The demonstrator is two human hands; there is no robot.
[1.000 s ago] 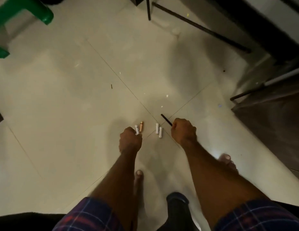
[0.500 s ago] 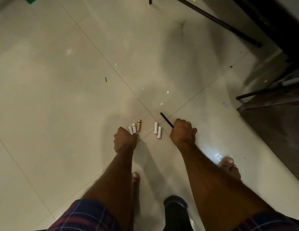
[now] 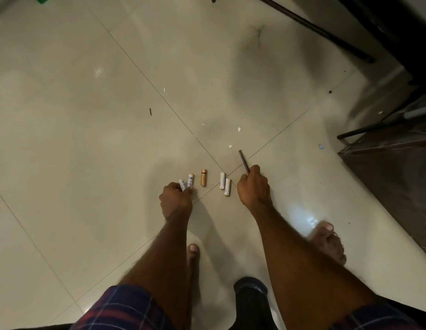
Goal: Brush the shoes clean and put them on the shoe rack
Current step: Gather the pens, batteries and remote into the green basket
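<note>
Fingers of left hand point(image 3: 175, 203) pinch seemingly two of five batteries point(image 3: 203, 180); right hand point(image 3: 253, 186) grips one stick point(image 3: 243, 160).

Five batteries lie in a row on the floor point(image 3: 88, 163), ahead of the person's bare feet. The left hand point(image 3: 175, 201) holds the leftmost battery point(image 3: 182, 184); the right hand point(image 3: 253, 188), right of the row, holds a thin stick point(image 3: 243, 160) pointing away. Furniture legs point(image 3: 314, 29) stand far right.
</note>
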